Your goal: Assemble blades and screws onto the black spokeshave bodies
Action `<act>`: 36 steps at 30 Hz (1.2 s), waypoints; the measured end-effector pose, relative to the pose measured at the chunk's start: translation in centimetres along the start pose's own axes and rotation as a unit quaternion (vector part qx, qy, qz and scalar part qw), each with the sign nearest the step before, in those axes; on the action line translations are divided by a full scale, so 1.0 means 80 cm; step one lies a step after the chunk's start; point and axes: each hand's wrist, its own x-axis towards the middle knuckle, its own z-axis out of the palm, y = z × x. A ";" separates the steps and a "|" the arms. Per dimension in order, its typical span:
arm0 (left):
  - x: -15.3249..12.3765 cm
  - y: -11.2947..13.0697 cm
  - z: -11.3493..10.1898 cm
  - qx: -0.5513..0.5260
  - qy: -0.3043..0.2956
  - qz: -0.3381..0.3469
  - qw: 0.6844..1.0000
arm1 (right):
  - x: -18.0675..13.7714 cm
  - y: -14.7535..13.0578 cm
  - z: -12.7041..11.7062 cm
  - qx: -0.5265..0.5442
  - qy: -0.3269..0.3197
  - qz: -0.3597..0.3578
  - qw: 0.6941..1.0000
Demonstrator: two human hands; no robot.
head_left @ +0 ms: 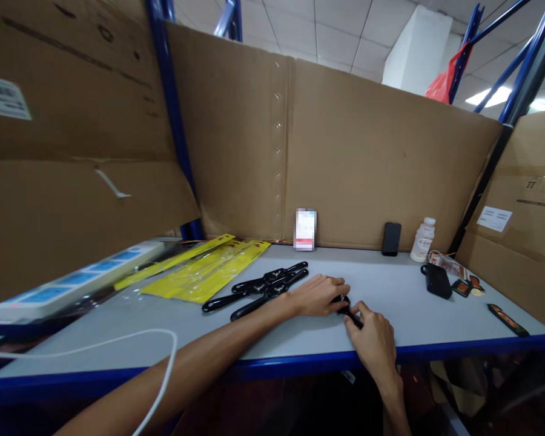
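Note:
A black spokeshave lies low over the tabletop between my two hands, partly covered by fingers. My left hand closes over its far end and middle, where a bit of bright metal shows. Its near handle is pinched between the thumb and fingers of my right hand. Several more black two-handled spokeshaves lie in a loose pile left of my hands, beyond my left forearm.
Yellow-backed clear packages lie left, beside a white power strip. A white cable crosses my left forearm. Phones, a bottle, a black case and a dark knife-like item stand or lie right. Cardboard walls the back.

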 end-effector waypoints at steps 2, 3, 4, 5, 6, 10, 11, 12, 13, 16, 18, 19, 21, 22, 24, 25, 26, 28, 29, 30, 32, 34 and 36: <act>0.002 0.001 0.003 -0.003 -0.004 -0.018 1.000 | 0.000 0.000 0.000 -0.002 -0.003 0.002 1.000; 0.003 0.002 0.005 -0.004 -0.007 -0.027 1.000 | 0.000 0.000 0.000 -0.002 -0.004 0.001 1.000; 0.004 0.002 0.007 -0.005 -0.009 -0.036 0.999 | 0.000 -0.001 0.000 -0.002 -0.005 0.000 1.000; 0.004 0.003 0.009 -0.009 -0.011 -0.045 0.999 | 0.000 -0.001 -0.001 -0.001 -0.004 -0.001 1.000; 0.005 0.003 0.011 -0.014 -0.011 -0.053 0.998 | -0.001 -0.001 -0.001 0.000 -0.002 -0.003 1.000; 0.004 0.004 0.015 -0.026 0.002 -0.058 0.998 | -0.002 0.000 0.000 0.002 0.006 -0.007 1.000; 0.003 0.004 0.015 -0.026 0.006 -0.047 0.999 | -0.002 0.001 0.000 0.003 0.007 -0.009 1.000; 0.003 0.004 0.014 -0.026 0.008 -0.034 0.999 | -0.002 0.001 0.000 0.004 0.008 -0.011 1.000; 0.002 0.005 0.013 -0.026 0.007 -0.021 0.999 | -0.002 0.001 0.001 0.007 0.010 -0.013 1.000; 0.001 0.007 0.008 -0.028 0.003 -0.009 1.000 | -0.002 0.001 0.001 0.014 0.011 -0.014 1.000; 0.001 0.008 0.006 -0.030 0.003 -0.021 0.999 | -0.002 0.001 0.000 0.016 0.007 -0.010 1.000; 0.001 0.008 0.005 -0.031 0.003 -0.026 0.999 | -0.002 0.000 -0.001 0.016 0.005 -0.009 1.000; 0.002 0.009 0.005 -0.033 0.002 -0.032 0.999 | -0.002 -0.001 -0.002 0.017 0.003 -0.008 1.000; 0.002 0.010 0.006 -0.036 0.001 -0.035 0.999 | -0.003 -0.001 -0.002 0.017 0.004 -0.009 1.000; 0.003 0.010 0.008 -0.045 -0.002 -0.048 0.998 | -0.003 -0.002 -0.003 0.015 0.006 -0.010 1.000; 0.003 0.011 0.010 -0.051 -0.003 -0.056 0.997 | -0.003 -0.002 -0.003 0.014 0.006 -0.011 1.000; 0.003 0.011 0.011 -0.056 -0.002 -0.062 0.997 | -0.003 -0.002 -0.002 0.013 0.006 -0.010 1.000; 0.003 0.010 0.012 -0.065 0.002 -0.068 0.996 | -0.004 -0.002 -0.002 0.016 0.004 -0.010 1.000; 0.003 0.010 0.011 -0.070 0.003 -0.067 0.995 | -0.004 -0.002 -0.002 0.017 0.004 -0.009 1.000; 0.003 0.009 0.010 -0.075 0.003 -0.060 0.995 | -0.004 -0.001 -0.002 0.017 0.004 -0.008 1.000; 0.002 0.006 0.006 -0.087 -0.005 -0.038 0.995 | -0.004 -0.001 -0.003 0.013 0.004 -0.006 1.000; 0.001 0.003 0.002 -0.095 -0.018 -0.015 0.995 | -0.004 -0.001 -0.004 0.009 0.003 -0.003 1.000; 0.000 0.001 0.000 -0.093 -0.022 -0.009 0.995 | -0.004 -0.002 -0.005 0.008 0.000 -0.002 1.000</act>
